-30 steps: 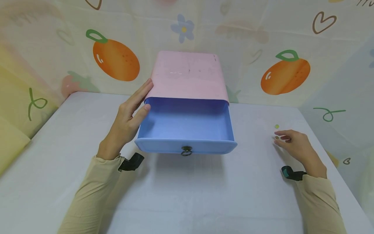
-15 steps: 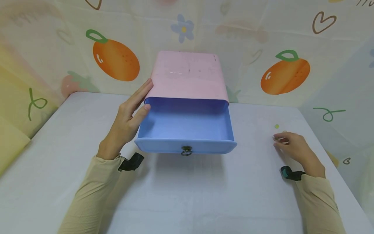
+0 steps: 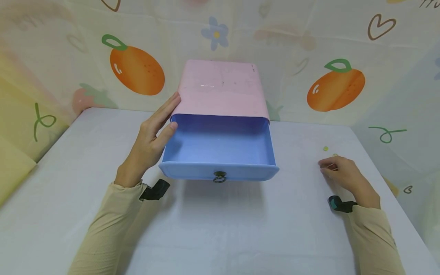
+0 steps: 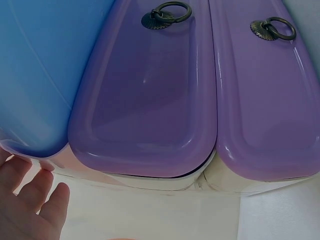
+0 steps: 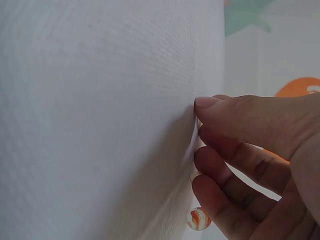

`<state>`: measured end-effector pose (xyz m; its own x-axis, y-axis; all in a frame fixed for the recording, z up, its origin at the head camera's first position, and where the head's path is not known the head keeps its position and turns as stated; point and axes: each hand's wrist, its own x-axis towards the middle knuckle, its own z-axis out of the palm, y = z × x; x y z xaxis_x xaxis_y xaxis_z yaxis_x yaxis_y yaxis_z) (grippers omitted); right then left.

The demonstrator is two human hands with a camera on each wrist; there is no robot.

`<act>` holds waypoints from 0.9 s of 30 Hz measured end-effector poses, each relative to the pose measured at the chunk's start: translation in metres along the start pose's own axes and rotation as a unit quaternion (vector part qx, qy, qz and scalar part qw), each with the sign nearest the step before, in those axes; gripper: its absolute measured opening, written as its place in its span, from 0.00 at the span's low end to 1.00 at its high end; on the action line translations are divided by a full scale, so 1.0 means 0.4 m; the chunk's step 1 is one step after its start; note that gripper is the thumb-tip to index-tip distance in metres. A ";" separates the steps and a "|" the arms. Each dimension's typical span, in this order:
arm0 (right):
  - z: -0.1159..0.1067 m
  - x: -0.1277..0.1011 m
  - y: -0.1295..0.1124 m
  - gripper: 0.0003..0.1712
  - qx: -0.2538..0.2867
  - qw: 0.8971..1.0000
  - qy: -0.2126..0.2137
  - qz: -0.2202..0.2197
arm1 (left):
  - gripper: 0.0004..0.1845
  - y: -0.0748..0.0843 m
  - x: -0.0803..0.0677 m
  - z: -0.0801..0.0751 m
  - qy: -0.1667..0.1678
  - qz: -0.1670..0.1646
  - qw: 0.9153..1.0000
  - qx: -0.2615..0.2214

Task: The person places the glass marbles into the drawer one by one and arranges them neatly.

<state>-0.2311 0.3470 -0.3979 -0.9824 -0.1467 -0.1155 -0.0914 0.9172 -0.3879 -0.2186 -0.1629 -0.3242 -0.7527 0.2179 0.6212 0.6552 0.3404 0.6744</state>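
Observation:
A pink cabinet stands at the back of the table with its blue top drawer pulled out; nothing shows inside the drawer. My left hand rests flat, fingers straight, against the cabinet's left side; its fingers also show below the blue drawer. My right hand is on the table at the right, its curled fingertips pinched together against the cloth. They cover the small marble that lay there. A green marble and another marble lie just beyond it. An orange-and-white marble lies by the lower fingers.
The drawer front carries a dark ring handle. Under the blue drawer are two purple drawers, both closed, each with a ring handle. A white cloth covers the table. Fruit-patterned walls enclose the back and both sides.
My right hand has drawn slightly left and toward me, its fingers curling over the marble that lay at their tips. The left hand and the drawer have not moved.

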 end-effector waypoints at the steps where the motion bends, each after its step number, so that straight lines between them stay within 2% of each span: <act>1: 0.000 0.001 -0.001 0.17 -0.001 1.000 -0.001 -0.001 | 0.28 0.000 0.000 0.000 0.000 0.000 1.000 0.000; 8: 0.000 0.004 -0.002 0.17 -0.001 1.000 -0.003 -0.009 | 0.28 -0.004 0.002 -0.001 -0.002 0.002 1.000 0.005; 21: -0.001 -0.008 -0.027 0.18 0.009 1.000 0.018 -0.021 | 0.28 -0.006 0.001 0.001 -0.001 0.002 1.000 0.004; 27: -0.010 -0.009 -0.038 0.16 0.007 0.998 0.046 -0.053 | 0.28 -0.004 0.000 -0.001 -0.003 0.004 1.000 0.005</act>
<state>-0.2270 0.3350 -0.3880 -0.9783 -0.2067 0.0112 -0.1933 0.8929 -0.4066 -0.2197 -0.1637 -0.3250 -0.7473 0.2264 0.6247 0.6611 0.3485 0.6645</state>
